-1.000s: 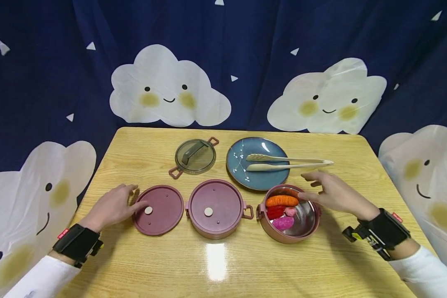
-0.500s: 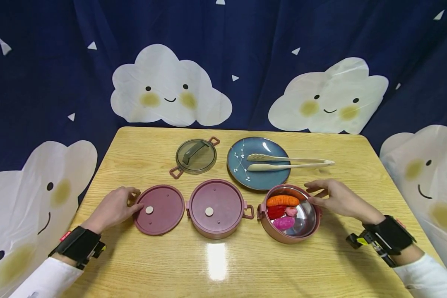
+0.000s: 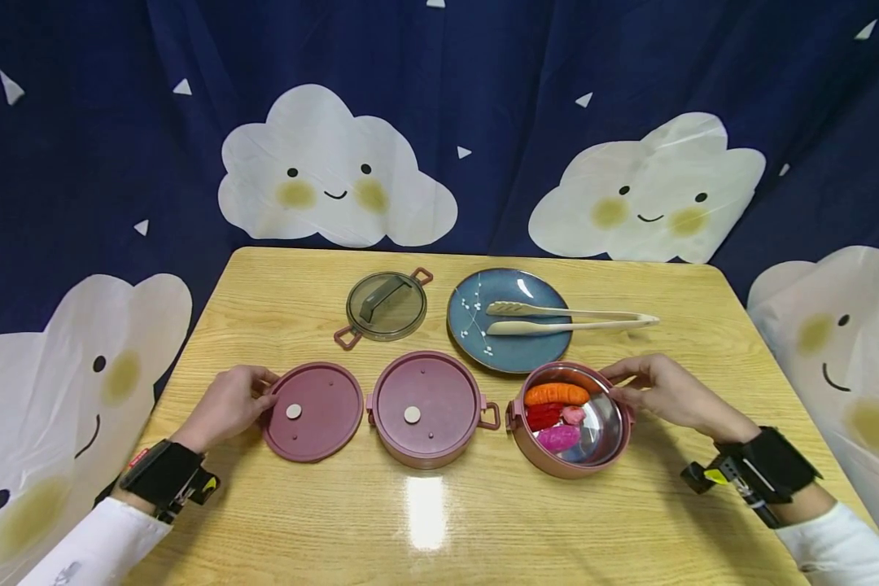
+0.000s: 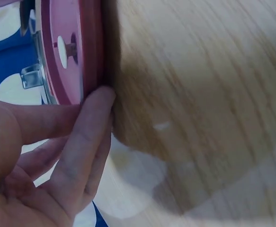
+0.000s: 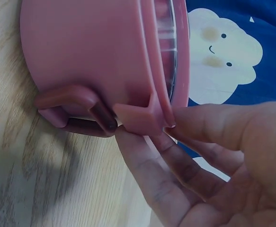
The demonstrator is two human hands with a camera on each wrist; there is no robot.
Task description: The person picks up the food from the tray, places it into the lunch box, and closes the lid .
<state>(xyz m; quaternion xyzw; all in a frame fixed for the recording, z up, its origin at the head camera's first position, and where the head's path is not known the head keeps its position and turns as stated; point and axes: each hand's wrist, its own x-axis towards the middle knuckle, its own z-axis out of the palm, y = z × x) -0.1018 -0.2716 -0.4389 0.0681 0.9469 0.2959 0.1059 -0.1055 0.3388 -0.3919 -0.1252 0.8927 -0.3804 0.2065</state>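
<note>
Your left hand [image 3: 229,407] is pinching the edge of the pink lid [image 3: 313,413], left of the covered pot [image 3: 426,463]; your right hand [image 3: 670,396] is pinching the open pot [image 3: 560,465] at its rim, on the other side.

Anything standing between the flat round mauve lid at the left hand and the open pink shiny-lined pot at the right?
Yes: a lidded round mauve pot stands between the flat lid and the open pot.

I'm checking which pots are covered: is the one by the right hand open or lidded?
Open: nothing covers this pot; from above, the orange piece inside and shiny inner wall show.
</note>
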